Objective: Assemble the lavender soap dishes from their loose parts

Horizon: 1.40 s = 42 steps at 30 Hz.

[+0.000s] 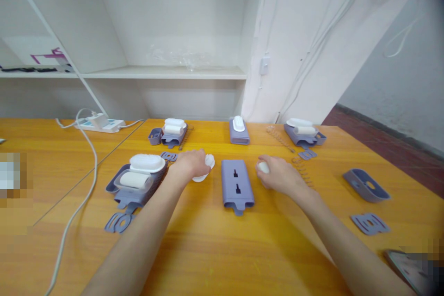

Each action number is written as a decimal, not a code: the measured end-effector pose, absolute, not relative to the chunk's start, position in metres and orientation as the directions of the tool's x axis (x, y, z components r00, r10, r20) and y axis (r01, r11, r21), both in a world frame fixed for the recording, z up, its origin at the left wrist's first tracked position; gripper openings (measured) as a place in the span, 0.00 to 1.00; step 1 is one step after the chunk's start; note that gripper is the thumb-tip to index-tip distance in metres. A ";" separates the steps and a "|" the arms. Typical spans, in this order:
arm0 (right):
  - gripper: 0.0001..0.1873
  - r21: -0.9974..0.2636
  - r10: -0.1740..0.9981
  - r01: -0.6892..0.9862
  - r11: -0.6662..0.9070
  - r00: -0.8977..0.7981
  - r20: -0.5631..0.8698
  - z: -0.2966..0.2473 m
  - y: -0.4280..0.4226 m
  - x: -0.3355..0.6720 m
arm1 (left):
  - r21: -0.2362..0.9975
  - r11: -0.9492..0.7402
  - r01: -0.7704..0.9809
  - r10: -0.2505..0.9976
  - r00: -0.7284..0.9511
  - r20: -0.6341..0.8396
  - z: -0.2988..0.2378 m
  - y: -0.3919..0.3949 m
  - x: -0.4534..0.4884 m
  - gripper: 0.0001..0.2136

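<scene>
While the lilac casing [237, 180] lies bare-topped between them, I have: left hand [192, 163], grasping white oval piece [209, 162]; right hand [277, 174], grasping small white piece [263, 167]; lilac cap [360, 187] and flat insert [370, 224], right, unattached.

On the desk [277, 240], a case [237, 181] lies between the lid [207, 172] at the left hand [192, 163] and the roll [263, 167] in the right hand [280, 175], with a second case [240, 138] behind it, a power strip [114, 125] back left, and an end cap [360, 188] at right.
</scene>
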State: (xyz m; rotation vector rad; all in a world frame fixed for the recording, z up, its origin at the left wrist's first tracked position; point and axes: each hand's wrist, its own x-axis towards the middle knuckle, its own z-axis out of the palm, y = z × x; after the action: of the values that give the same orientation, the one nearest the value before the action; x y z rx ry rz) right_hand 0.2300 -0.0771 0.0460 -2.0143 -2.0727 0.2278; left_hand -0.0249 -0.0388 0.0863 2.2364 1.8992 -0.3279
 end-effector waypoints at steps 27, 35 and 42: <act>0.18 -0.797 0.964 0.599 -0.074 0.248 0.097 0.052 -0.065 0.243 | -0.053 -0.222 0.974 0.972 0.217 -0.093 0.088 -0.046 -0.017 0.22; 0.22 -0.185 0.961 0.972 -0.148 0.185 0.204 0.061 -0.076 0.236 | -0.037 -0.319 0.947 0.948 0.318 -0.016 0.084 -0.054 -0.005 0.20; 0.20 -0.021 0.973 0.986 -0.167 0.168 0.159 0.042 -0.073 0.236 | -0.047 -0.421 0.906 0.901 0.424 0.089 0.078 -0.060 0.007 0.12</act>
State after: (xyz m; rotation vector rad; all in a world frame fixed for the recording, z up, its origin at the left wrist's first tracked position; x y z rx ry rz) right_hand 0.2359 -0.0728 0.0423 -2.3070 -1.9461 -0.1649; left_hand 0.0067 -0.0596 0.0777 2.7239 1.7328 0.0813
